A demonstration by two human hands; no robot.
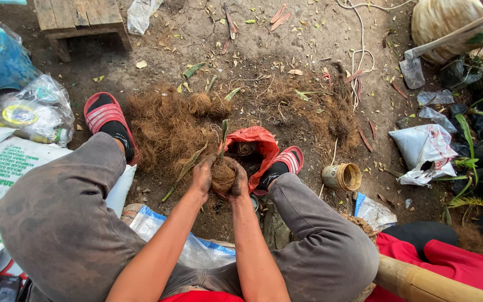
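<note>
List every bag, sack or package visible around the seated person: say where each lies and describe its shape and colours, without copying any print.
White sack: left edge, under the left leg, flat, green print.
Clear plastic bag: upper left, crumpled, yellow ring inside.
Red bag: centre, open, just beyond both hands.
White bag: right, crumpled, red marks.
Blue-and-white sack: between the legs, flattened.
Clear bag: top, beside the wooden bench.
</note>
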